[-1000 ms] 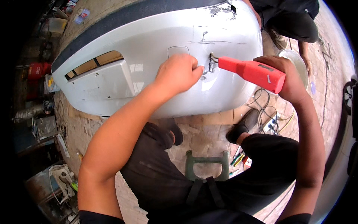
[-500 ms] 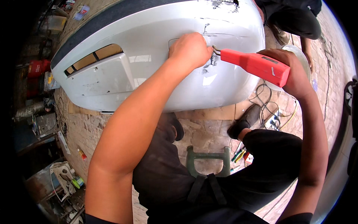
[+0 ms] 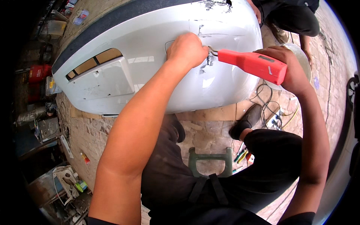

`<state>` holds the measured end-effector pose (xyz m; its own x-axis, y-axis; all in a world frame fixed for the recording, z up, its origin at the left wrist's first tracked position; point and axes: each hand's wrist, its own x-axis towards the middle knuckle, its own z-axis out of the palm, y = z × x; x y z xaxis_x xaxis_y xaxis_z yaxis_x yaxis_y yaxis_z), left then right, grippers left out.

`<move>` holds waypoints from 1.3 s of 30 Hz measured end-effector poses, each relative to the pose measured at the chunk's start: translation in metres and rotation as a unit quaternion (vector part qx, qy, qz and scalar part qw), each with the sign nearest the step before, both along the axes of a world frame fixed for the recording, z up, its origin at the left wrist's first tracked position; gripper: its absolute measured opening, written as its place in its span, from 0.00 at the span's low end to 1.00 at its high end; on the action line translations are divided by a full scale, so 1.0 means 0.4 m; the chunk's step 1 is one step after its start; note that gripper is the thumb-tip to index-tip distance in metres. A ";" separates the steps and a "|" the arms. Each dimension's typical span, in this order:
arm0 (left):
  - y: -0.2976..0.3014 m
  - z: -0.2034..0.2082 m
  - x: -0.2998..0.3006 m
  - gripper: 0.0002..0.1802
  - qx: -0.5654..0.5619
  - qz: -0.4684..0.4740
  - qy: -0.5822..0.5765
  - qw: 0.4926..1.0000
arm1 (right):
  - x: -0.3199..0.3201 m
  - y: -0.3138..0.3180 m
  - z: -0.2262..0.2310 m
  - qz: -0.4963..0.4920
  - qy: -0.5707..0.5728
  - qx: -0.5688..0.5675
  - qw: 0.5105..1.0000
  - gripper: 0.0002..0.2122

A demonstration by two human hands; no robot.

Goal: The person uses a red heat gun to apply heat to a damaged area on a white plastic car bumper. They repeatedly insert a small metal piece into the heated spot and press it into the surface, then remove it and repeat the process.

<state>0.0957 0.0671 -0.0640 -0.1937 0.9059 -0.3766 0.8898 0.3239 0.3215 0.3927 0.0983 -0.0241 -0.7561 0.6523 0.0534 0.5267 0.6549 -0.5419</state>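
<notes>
The sleeves [image 3: 303, 218] and trousers [image 3: 275, 155] are black, shoes [image 3: 248, 120] dark.

The white bumper [image 3: 146, 47] is a broad, glossy curved shell lying outer face up, with a dark band [image 3: 112, 20] along its far edge, a slotted recess [image 3: 103, 80] in its left part, and dark scuffs and a ragged dark damaged patch [image 3: 210, 59] on its right part. The red tool [image 3: 251, 63], boxy and narrowing to a neck, slants above the bumper's right part, its bent metal tip [image 3: 212, 50] pointing left by the patch and its thick end beyond the bumper's right edge; whether the tip touches the bumper cannot be told.
</notes>
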 end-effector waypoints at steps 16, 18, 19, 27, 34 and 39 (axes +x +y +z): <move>-0.085 0.126 -0.328 0.12 0.042 0.169 -0.301 0.938 | 0.022 -0.027 0.017 0.014 -0.036 0.088 0.995 0.18; -0.126 0.147 -0.384 0.10 0.124 0.250 -0.349 0.895 | 0.013 -0.031 0.014 0.013 -0.027 0.107 0.994 0.17; -0.144 0.141 -0.425 0.10 0.168 0.289 -0.362 0.870 | 0.009 -0.032 0.013 0.014 -0.022 0.116 0.993 0.17; -0.199 0.103 -0.505 0.10 0.268 0.399 -0.296 0.825 | -0.013 -0.018 0.011 0.031 -0.034 0.127 0.991 0.17; -0.237 0.095 -0.515 0.12 0.171 0.388 -0.451 0.786 | -0.022 -0.024 0.028 0.024 -0.033 0.128 0.991 0.17; -0.213 0.103 -0.504 0.17 0.108 0.352 -0.555 0.746 | -0.014 -0.008 0.021 0.032 -0.050 0.092 0.994 0.21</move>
